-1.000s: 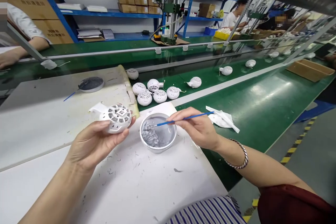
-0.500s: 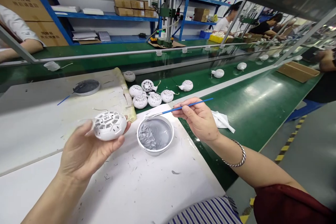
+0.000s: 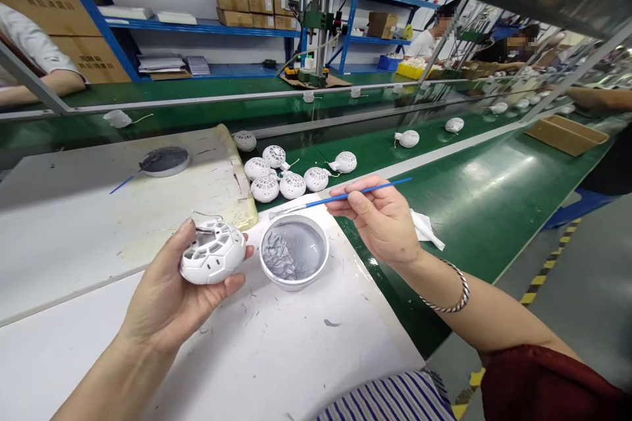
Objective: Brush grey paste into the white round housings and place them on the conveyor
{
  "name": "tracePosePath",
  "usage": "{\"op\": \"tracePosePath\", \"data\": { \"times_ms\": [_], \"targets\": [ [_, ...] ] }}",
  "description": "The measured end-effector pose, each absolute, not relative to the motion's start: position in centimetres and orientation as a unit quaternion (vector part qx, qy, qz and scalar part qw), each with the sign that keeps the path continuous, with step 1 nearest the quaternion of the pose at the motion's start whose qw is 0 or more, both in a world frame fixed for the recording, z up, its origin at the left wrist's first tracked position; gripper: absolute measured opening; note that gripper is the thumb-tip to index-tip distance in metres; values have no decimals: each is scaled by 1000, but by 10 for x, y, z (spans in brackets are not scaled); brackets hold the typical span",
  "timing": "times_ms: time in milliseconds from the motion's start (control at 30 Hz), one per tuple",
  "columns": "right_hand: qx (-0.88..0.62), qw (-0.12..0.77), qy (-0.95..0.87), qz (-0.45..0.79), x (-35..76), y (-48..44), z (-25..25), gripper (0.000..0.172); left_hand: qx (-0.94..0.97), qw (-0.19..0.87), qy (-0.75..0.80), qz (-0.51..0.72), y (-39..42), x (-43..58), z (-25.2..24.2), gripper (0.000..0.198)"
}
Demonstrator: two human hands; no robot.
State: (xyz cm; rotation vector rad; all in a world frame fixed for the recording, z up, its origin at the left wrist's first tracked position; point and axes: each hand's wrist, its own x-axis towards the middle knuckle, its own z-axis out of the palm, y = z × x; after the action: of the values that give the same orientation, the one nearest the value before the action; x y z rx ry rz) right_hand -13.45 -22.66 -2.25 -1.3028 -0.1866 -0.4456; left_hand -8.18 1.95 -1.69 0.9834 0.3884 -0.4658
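Observation:
My left hand (image 3: 168, 289) is closed around a white round plastic shell (image 3: 213, 255) with a honeycomb of cut-out panels, held tilted above the white board (image 3: 247, 355). Between the thumb and fingers of my right hand (image 3: 380, 220) is a thin blue paintbrush (image 3: 340, 197). Its bristle end, smeared grey, hovers at the far rim of a white bowl (image 3: 294, 285). Thick grey paste (image 3: 311, 247) fills the bowl, wrinkled on its left side. The bowl stands on the board between my two hands.
Several similar white shells (image 3: 292, 185) sit beyond the bowl on the green belt (image 3: 375, 151). A second grey-filled dish (image 3: 164, 170) with a blue brush (image 3: 121, 185) lies at left. A crumpled white tissue (image 3: 427, 230) and a cardboard tray (image 3: 566, 135) are on the right. Co-workers sit along the line.
My left hand has turned the shell and brought it slightly lower and to the right. The brush has swung a little, its bristle end shifting left past the bowl's rim.

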Motion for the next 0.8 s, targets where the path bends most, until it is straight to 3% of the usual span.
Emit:
{"op": "tracePosePath", "data": {
  "times_ms": [267,800],
  "targets": [
    [-590,753,-170,-237,-122,-193,22,2,487,820,165,-251,13,-98,-5,24],
    [-647,704,-211,-204,-137,-176,8,10,458,847,113,-245,16,-103,-2,21]
  ]
}}
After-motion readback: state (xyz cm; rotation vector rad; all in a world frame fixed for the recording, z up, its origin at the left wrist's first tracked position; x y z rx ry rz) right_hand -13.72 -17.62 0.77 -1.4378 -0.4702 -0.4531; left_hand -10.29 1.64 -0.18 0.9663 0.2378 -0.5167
